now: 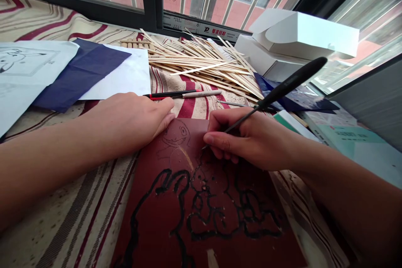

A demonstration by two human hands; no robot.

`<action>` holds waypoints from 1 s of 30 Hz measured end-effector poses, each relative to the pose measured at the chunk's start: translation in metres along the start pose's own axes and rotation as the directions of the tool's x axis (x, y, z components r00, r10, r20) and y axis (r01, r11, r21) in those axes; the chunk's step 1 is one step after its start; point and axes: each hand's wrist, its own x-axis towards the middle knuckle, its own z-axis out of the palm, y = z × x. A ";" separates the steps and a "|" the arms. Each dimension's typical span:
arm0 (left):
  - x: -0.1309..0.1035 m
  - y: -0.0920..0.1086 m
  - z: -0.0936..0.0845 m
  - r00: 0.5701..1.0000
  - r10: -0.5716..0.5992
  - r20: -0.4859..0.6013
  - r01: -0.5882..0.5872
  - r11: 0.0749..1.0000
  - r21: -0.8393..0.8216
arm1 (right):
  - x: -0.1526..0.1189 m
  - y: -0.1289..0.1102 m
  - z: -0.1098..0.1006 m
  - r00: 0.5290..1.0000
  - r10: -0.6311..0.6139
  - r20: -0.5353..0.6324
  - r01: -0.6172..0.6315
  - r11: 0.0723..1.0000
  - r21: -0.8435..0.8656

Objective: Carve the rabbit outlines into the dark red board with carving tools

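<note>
Fingers of the right hand are closed in a pen-like grip round the grey shaft of a slim tool, whose black handle slants up and away to the right. Its tip points down at a reddish-brown board; whether it touches is too small to tell. The left hand lies over the board's far left corner, palm down, fingers close together and bent; its fingertips are partly hidden, so I cannot tell whether it pinches the edge or only presses on it.

The board lies flat on a striped cloth, towards the near edge of the surface, its own near edge running out of view. Thick black outlines of rounded figures fill its nearer part, and a thin-lined grinning figure is drawn near its far left corner, with a pale streak just below.

Just beyond the left hand lie a black pen and a grey pen. Thin wooden sticks are heaped along the surface's far edge, by the window. A white box stands at the far right corner, a green-and-white book nearer along the right edge. Towards the far left corner, a drawing sheet, a dark blue sheet and a white sheet overlap
</note>
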 end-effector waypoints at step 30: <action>-0.001 -0.005 0.006 0.997 0.002 -0.078 -0.006 0.999 -0.044 | -0.007 0.009 0.004 0.996 -0.043 -0.077 0.046 0.998 0.039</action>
